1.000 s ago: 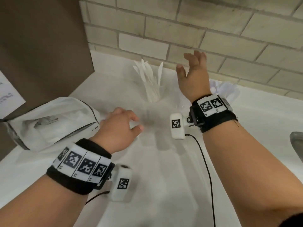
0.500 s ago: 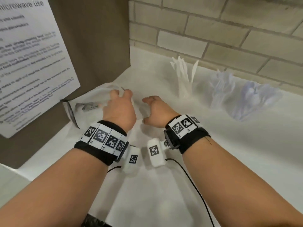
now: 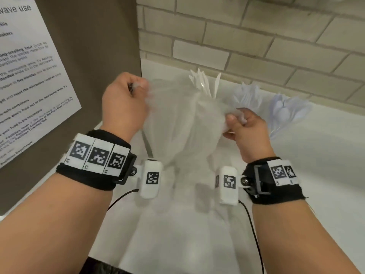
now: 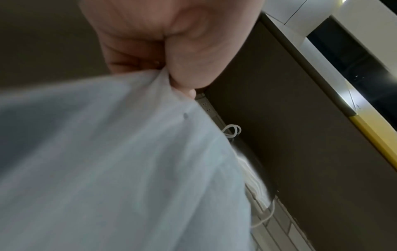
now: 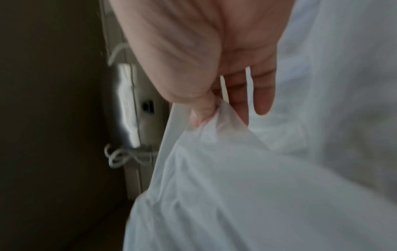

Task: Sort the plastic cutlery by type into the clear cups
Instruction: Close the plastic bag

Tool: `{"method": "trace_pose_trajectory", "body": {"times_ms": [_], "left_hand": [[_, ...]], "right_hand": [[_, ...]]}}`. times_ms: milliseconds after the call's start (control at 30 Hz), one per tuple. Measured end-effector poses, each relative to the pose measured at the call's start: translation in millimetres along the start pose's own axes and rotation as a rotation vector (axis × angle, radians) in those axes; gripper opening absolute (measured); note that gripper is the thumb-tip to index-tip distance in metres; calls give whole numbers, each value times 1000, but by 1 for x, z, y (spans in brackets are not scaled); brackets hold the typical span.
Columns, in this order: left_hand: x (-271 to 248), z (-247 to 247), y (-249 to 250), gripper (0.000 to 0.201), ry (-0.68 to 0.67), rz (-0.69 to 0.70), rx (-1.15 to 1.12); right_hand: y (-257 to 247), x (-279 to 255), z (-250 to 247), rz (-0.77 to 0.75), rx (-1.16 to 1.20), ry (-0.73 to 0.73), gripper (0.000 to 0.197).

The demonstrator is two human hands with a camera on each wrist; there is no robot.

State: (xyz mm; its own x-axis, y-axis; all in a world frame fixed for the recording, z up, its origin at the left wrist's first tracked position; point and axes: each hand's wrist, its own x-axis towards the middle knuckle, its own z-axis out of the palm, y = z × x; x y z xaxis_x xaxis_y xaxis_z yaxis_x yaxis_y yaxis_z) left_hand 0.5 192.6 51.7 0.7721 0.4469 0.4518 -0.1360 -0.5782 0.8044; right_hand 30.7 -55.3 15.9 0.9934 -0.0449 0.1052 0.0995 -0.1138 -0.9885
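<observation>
left hand and right hand each pinch an edge of the plastic bag.

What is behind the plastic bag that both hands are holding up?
Behind the plastic bag, white cutlery tips stick up above its top edge. Their cup is covered by the bag. The left hand and right hand pinch its upper corners.
</observation>
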Motion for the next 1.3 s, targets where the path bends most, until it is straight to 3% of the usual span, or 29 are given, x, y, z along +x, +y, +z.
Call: {"method": "trace_pose_trajectory", "body": {"times_ms": [133, 200, 267, 333, 367, 433, 500, 533, 600, 700, 767, 833, 900, 1000, 1067, 1167, 1300], "left_hand": [[8, 3, -1, 46, -12, -1, 76], [6, 10, 5, 55, -51, -45, 36], [1, 19, 15, 55, -72, -145, -68], [-3, 28, 22, 51, -87, -281, -185], [-4, 31, 24, 48, -99, -346, -240], [-6, 38, 23, 44, -115, -450, -354], [-7, 42, 19, 37, -158, -555, -593], [-7, 43, 14, 40, -204, -577, -724], [-12, 45, 3, 69, -356, -606, -866], [-26, 50, -14, 117, -725, -679, -903], [-38, 53, -16, 120, -960, -604, -941], [-47, 57, -8, 112, -1046, -520, -969], [-55, 62, 6, 95, -957, -493, -924], [-50, 69, 10, 42, -602, -564, -795], [-40, 67, 0, 19, -461, -571, -711], [-33, 60, -12, 10, -436, -537, -584], [-38, 59, -11, 20, -476, -432, -479]], "right_hand": [[-13, -3, -60, -66, 13, 263, 16], [-22, -8, -74, -86, 43, 363, 11], [-28, -13, -80, -59, 232, 447, 10], [-33, -22, -81, 62, 466, 391, 19], [-32, -26, -79, 140, 474, 304, 20], [-22, -37, -74, 236, 306, 95, 12], [-12, -43, -69, 265, 221, 71, 6], [-9, -43, -70, 268, 261, 100, 9], [-7, -40, -73, 270, 425, 127, 16], [-8, -36, -77, 284, 551, 113, 29], [-8, -33, -76, 284, 543, 108, 33], [-9, -34, -73, 275, 515, 96, 33], [-9, -39, -70, 266, 471, 57, 32], [-8, -49, -75, 219, 276, -82, 39], [-5, -51, -86, 178, 182, -4, 43], [4, -47, -107, 174, 150, 261, 31], [13, -45, -110, 195, 115, 349, 20]]}}
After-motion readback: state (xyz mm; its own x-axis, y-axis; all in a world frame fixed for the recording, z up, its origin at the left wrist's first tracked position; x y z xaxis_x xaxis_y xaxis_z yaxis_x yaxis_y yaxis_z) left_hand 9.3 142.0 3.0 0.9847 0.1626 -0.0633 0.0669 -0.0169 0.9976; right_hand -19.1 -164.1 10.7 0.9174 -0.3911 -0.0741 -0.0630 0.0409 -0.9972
